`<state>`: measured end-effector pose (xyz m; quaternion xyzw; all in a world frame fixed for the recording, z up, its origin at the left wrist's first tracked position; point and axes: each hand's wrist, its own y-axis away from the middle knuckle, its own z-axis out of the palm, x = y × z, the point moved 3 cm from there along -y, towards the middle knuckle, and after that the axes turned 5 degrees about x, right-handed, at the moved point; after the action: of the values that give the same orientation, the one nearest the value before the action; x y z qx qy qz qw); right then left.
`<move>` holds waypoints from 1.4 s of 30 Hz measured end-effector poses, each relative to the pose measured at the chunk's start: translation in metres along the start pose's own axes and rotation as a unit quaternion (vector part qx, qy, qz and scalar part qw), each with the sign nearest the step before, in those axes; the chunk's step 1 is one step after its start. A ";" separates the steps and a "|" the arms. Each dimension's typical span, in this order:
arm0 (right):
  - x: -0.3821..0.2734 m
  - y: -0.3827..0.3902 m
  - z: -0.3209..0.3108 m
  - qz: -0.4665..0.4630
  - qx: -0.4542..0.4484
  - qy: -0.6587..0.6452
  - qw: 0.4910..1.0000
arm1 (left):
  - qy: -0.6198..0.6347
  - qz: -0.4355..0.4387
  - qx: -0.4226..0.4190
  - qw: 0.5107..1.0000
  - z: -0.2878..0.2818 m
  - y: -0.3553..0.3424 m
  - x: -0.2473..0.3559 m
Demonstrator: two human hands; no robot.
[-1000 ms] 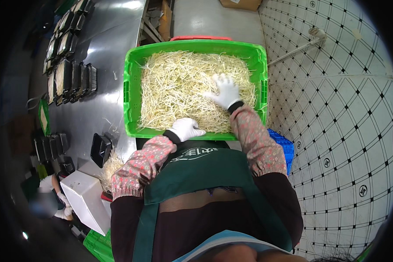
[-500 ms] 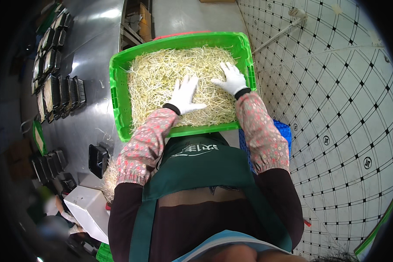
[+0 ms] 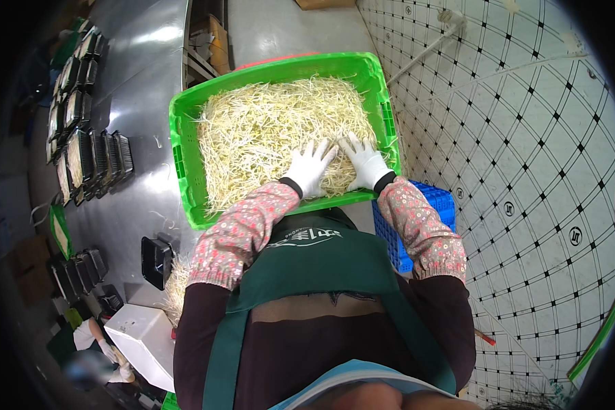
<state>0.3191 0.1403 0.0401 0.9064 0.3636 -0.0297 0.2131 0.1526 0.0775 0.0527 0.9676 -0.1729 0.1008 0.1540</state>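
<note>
A big green crate [image 3: 187,147] full of pale bean sprouts [image 3: 266,130] stands in front of me. Both hands wear white gloves with dark cuffs, below flowered sleeves. My left hand [image 3: 310,168] lies on the sprouts near the crate's near side, fingers spread. Close beside it, my right hand [image 3: 364,164] rests on the sprouts by the near right corner, fingers also spread. The fingertips of the two hands almost meet. Neither hand grips anything that I can see.
Along the left runs a metal table [image 3: 147,82] with rows of filled black trays [image 3: 102,157]. An empty black tray [image 3: 156,262], loose sprouts [image 3: 178,287] and a white box [image 3: 142,342] are nearer. A co-worker [image 3: 92,345] is at lower left. A blue crate [image 3: 430,201] sits right.
My left hand has slid right and slightly nearer. My right hand has come down toward me, so both now lie close together near the crate's near right corner.
</note>
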 end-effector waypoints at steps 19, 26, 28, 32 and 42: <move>-0.096 -0.112 -0.137 -0.175 0.179 -0.198 0.948 | 0.234 -0.128 0.299 0.916 -0.094 0.067 -0.163; -0.034 -0.067 -0.086 -0.185 0.192 -0.133 0.955 | 0.106 -0.061 0.266 0.956 -0.053 0.095 -0.117; -0.024 -0.027 -0.072 -0.119 -0.012 -0.099 0.988 | 0.176 0.042 0.218 0.959 -0.017 0.086 -0.082; -0.018 0.010 -0.006 -0.124 -0.020 0.052 0.991 | 0.067 0.124 0.052 0.989 0.033 0.040 -0.031; -0.010 0.006 0.001 -0.093 -0.039 0.019 0.995 | 0.085 0.081 0.097 0.988 0.042 0.031 -0.027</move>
<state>0.3159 0.1297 0.0429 0.8598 0.4517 -0.0176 0.2374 0.1230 0.0444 0.0152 0.9485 -0.2268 0.2111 0.0651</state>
